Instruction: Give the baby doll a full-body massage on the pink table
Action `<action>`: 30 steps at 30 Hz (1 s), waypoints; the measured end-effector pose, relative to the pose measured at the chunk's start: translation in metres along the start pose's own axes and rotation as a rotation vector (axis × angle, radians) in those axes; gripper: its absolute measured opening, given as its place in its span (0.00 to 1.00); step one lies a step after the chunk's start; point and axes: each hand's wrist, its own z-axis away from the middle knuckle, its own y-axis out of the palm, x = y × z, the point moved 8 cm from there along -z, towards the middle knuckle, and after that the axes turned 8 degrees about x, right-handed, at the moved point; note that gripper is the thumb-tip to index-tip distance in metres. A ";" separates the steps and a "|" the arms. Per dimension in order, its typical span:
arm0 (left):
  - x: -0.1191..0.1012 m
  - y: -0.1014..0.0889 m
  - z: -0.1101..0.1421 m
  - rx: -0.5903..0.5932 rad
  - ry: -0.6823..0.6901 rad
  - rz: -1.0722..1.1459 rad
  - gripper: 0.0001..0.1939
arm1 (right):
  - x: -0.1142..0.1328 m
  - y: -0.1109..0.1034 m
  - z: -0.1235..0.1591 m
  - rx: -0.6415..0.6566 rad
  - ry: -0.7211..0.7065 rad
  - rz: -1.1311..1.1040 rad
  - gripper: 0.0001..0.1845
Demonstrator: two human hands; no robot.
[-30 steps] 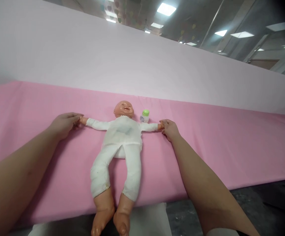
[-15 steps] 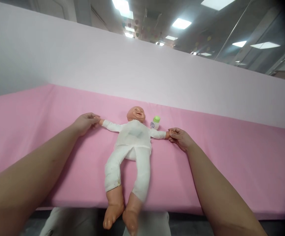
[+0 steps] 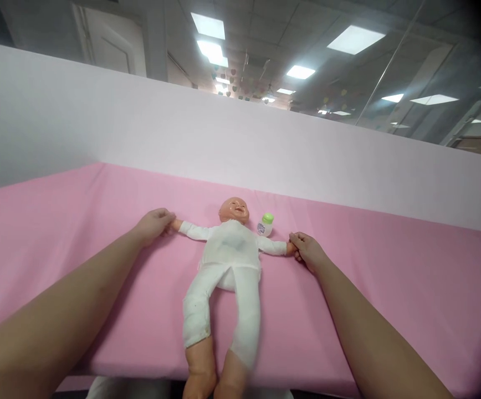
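Observation:
A baby doll (image 3: 231, 249) in white cloth lies on its back, arms stretched out to both sides and its bare feet towards me. My left hand (image 3: 156, 225) pinches the doll's hand on the left. On the other side, my right hand (image 3: 307, 250) has its fingers closed round the doll's other hand. Beside the doll's head, above its arm on the right, is a small clear bottle (image 3: 266, 226) with a green cap and a printed label. Neither hand touches the bottle.
The doll rests on a pink padded surface (image 3: 136, 321), its feet at the near edge. A white wall panel (image 3: 207, 144) rises behind it. Above that are glass, ceiling lights (image 3: 301, 72) and a door (image 3: 116, 44).
The camera view has tilted up, so the doll, hands and bottle sit lower in the picture. Both hands still hold the doll's hands, and its arms look much the same.

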 end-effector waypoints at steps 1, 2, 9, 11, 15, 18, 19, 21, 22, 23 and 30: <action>0.001 0.000 0.000 -0.004 -0.003 0.002 0.14 | -0.001 -0.001 -0.001 -0.010 0.003 -0.001 0.23; 0.001 0.000 -0.001 -0.008 -0.006 0.007 0.14 | -0.002 -0.003 -0.001 -0.022 0.006 -0.005 0.22; 0.001 0.003 -0.001 0.009 -0.032 0.070 0.15 | -0.008 -0.009 -0.005 -0.025 0.045 -0.078 0.13; -0.001 0.004 0.000 0.023 -0.023 0.101 0.17 | -0.007 -0.009 -0.003 0.015 0.053 -0.110 0.14; -0.003 0.005 0.002 0.052 0.011 0.153 0.24 | -0.006 -0.008 0.002 0.108 0.066 -0.184 0.21; -0.002 0.004 0.002 0.059 0.021 0.155 0.27 | -0.005 -0.007 0.005 0.155 0.057 -0.226 0.24; -0.002 0.004 0.002 0.059 0.023 0.147 0.27 | -0.005 -0.007 0.005 0.159 0.049 -0.217 0.24; -0.001 0.004 0.002 0.058 0.026 0.125 0.26 | -0.004 -0.006 0.005 0.151 0.040 -0.174 0.23; -0.001 0.004 0.001 0.056 0.027 0.114 0.25 | -0.004 -0.005 0.004 0.144 0.041 -0.152 0.22; 0.000 0.004 0.001 0.054 0.028 0.107 0.23 | -0.005 -0.004 0.003 0.135 0.043 -0.133 0.22; -0.001 0.004 0.000 -0.004 0.016 -0.003 0.19 | -0.004 0.001 -0.001 0.073 0.034 -0.006 0.23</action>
